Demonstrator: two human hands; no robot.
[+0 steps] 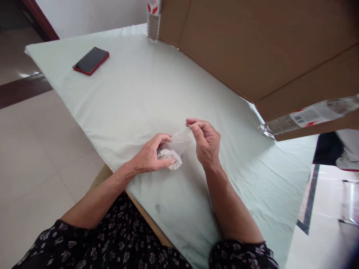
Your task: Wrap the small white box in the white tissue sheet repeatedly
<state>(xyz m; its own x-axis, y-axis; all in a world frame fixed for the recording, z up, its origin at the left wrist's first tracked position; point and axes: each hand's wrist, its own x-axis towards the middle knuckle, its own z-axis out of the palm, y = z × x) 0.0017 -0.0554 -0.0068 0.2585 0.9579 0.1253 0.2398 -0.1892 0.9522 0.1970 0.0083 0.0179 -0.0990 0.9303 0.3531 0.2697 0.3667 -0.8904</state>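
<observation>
My left hand (pixel 153 154) is closed around a small crumpled clear plastic bag (pixel 171 157) with something grey inside, resting on the pale cloth-covered table (pixel 134 93). My right hand (pixel 206 141) pinches the upper edge of the same bag between thumb and forefinger and holds it stretched up a little above the cloth. The two hands sit close together near the table's front edge.
A black phone in a red case (pixel 91 60) lies at the far left of the table. A clear water bottle (pixel 153 20) stands at the back beside a large brown cardboard sheet (pixel 252 48). Another bottle (pixel 308 116) leans at the right. Tiled floor lies to the left.
</observation>
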